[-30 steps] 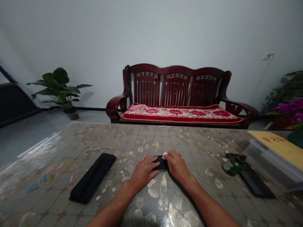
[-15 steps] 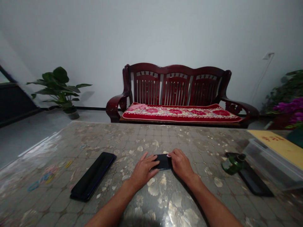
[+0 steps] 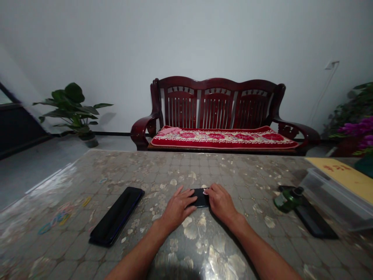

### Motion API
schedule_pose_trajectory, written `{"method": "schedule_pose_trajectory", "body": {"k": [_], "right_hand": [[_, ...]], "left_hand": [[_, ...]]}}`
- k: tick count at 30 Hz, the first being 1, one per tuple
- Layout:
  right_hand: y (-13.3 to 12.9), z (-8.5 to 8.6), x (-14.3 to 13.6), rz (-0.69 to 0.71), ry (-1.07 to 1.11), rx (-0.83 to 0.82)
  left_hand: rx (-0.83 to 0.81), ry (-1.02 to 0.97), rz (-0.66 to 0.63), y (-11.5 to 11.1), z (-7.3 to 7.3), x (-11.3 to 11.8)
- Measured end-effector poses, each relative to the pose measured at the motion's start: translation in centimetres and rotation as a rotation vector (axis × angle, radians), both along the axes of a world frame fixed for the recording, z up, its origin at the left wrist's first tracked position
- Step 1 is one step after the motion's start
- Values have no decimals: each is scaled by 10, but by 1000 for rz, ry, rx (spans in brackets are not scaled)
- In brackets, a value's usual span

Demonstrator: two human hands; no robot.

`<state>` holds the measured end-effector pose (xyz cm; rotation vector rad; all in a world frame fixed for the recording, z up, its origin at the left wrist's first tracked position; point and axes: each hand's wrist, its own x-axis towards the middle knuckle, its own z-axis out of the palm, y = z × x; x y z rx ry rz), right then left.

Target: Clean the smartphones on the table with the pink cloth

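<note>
A small dark phone (image 3: 200, 198) lies flat on the table between my two hands, its ends partly covered by them. My left hand (image 3: 178, 206) rests on its left end with the fingers stretched out and spread. At the right end my right hand (image 3: 222, 201) is closed, fingers pinched on a small white piece (image 3: 206, 191) pressed against the phone's surface. Most of that piece is hidden in the fingers, so I cannot tell whether it is cloth or paper.
Left of my hands lies a larger black phone-like slab (image 3: 117, 217), near colourful rubber bands (image 3: 62, 216). To the right, a green bottle (image 3: 288, 199) stands by another dark device (image 3: 316, 221) and a clear plastic box (image 3: 335, 200) under a yellow envelope (image 3: 344, 173). A wooden bench (image 3: 217, 103) stands beyond.
My right hand's fingers and the white piece have shifted slightly left over the phone. The left hand stays on the phone, and the view has tilted a little.
</note>
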<state>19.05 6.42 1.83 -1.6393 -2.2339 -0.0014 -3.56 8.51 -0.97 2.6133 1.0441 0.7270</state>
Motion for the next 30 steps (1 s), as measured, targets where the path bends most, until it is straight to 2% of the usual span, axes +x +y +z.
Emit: {"method": "schedule_pose_trajectory", "body": {"k": [8,16,24,30], "right_hand": [[7,8,24,-184,-41,-30],[-7,6,1,-39,2,-48],[-9,3,22,-181,37,-14],[-21,1,-2,-4,65,-18]], "left_hand": [[-36,13,10,1,2,0],[-25,11,2,1,-1,0],[-16,26,10,2,-4,1],[25,18,20,0,-4,2]]}}
